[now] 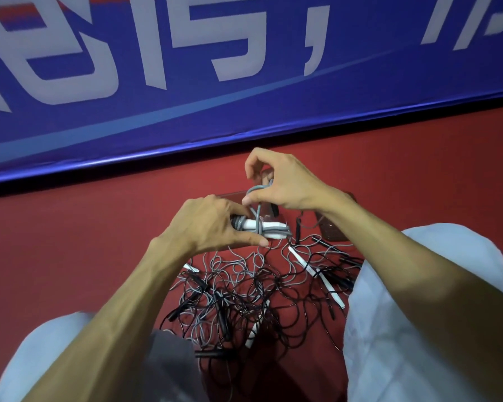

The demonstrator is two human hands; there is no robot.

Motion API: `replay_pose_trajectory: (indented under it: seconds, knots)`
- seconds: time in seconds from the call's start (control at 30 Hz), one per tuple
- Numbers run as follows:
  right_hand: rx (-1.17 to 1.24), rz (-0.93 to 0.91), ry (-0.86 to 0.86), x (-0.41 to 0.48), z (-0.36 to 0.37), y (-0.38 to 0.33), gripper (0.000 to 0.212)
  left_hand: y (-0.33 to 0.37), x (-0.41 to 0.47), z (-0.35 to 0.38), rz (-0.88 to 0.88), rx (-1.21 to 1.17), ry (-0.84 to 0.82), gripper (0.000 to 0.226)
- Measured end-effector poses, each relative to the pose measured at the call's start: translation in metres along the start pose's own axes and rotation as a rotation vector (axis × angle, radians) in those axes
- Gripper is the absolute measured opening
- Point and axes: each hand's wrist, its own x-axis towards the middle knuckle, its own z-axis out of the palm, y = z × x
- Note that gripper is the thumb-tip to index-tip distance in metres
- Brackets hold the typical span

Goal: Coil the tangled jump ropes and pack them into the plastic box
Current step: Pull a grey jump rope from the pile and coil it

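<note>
Red floor (99, 256) under tangled jump ropes (244, 291), left hand (212, 224) gripping coiled grey rope (273, 227), right hand (285, 181) pinching its loop (256, 189)

The tangle (244, 291) lay on the floor (84, 242) between the knees (418, 300). Over its far side the left hand (212, 224) held the left end of the bundle (273, 227); the right hand (285, 184) pinched a loop (256, 190) just behind. The box (333, 232) stood beyond them, before the banner (244, 97).

Cords (259, 187): smooth, plastic-looking coating
Handles (273, 227): smooth white plastic
Box (331, 233): clear glossy plastic
Floor (84, 242): matt red
Banner (186, 111): blue, sheen along lower edge
Trousers (404, 314): pale matt cloth
</note>
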Motion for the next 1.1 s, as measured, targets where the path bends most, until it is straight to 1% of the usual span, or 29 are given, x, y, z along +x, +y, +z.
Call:
replay_pose_trajectory:
  seconds: [0.07, 0.1, 0.17, 0.23, 0.37, 0.4, 0.47, 0.5, 0.53, 0.57, 0.63, 0.67, 0.7, 0.73, 0.8, 0.87, 0.93, 1.0, 1.1]
  knots:
    - [0.06, 0.033, 0.021, 0.003, 0.001, 0.007, 0.031, -0.001, -0.003, -0.004, -0.016, -0.068, 0.02, 0.074]
    - [0.08, 0.033, 0.03, 0.005, 0.0, 0.011, 0.027, -0.001, -0.005, -0.007, -0.011, -0.144, 0.02, 0.07]
    - [0.165, 0.041, 0.043, 0.007, -0.005, 0.02, 0.016, -0.001, -0.01, -0.013, 0.011, -0.345, 0.0, 0.053]
    - [0.265, 0.091, 0.077, 0.008, -0.008, 0.027, 0.012, -0.002, -0.014, -0.018, 0.041, -0.54, 0.006, 0.041]
    - [0.275, 0.087, 0.084, 0.006, 0.0, 0.033, 0.005, -0.008, -0.018, -0.025, 0.022, -0.881, 0.09, 0.025]
    - [0.305, 0.084, 0.078, 0.006, 0.003, 0.033, 0.007, -0.009, -0.018, -0.025, 0.005, -0.94, 0.107, 0.023]
    - [0.329, 0.075, 0.098, 0.006, 0.007, 0.031, 0.021, -0.01, -0.018, -0.026, -0.029, -1.049, 0.143, 0.018]
    - [0.286, 0.057, 0.123, 0.005, 0.008, 0.03, 0.021, -0.009, -0.017, -0.027, -0.049, -1.102, 0.174, 0.019]
    - [0.215, 0.038, 0.143, 0.005, 0.01, 0.027, 0.02, -0.009, -0.015, -0.026, -0.084, -1.165, 0.213, 0.027]
    - [0.134, 0.028, 0.156, 0.005, 0.011, 0.025, 0.024, -0.01, -0.012, -0.026, -0.137, -1.252, 0.249, 0.041]
    - [0.013, 0.023, 0.116, 0.003, 0.013, 0.022, 0.039, -0.011, -0.01, -0.027, -0.246, -1.455, 0.285, 0.068]
    - [-0.043, -0.001, 0.072, 0.002, 0.014, 0.021, 0.042, -0.012, -0.01, -0.028, -0.273, -1.514, 0.294, 0.071]
    - [-0.098, -0.041, 0.037, 0.002, 0.016, 0.022, 0.036, -0.012, -0.01, -0.029, -0.284, -1.531, 0.298, 0.066]
    - [-0.138, -0.071, 0.013, 0.002, 0.018, 0.023, 0.028, -0.011, -0.01, -0.03, -0.287, -1.533, 0.301, 0.056]
    - [-0.176, -0.069, -0.016, 0.003, 0.02, 0.024, 0.02, -0.009, -0.008, -0.027, -0.292, -1.548, 0.316, 0.037]
    - [-0.187, -0.04, -0.043, 0.005, 0.019, 0.023, 0.021, -0.009, -0.005, -0.022, -0.31, -1.552, 0.312, 0.028]
    - [-0.144, 0.042, -0.091, 0.003, 0.016, 0.019, 0.027, -0.009, -0.003, -0.018, -0.312, -1.55, 0.288, 0.02]
    - [-0.089, 0.127, -0.142, 0.001, 0.012, 0.016, 0.029, -0.01, -0.001, -0.015, -0.317, -1.54, 0.278, 0.022]
    - [-0.069, 0.162, -0.182, -0.001, 0.01, 0.015, 0.031, -0.008, 0.001, -0.009, -0.311, -1.468, 0.297, 0.033]
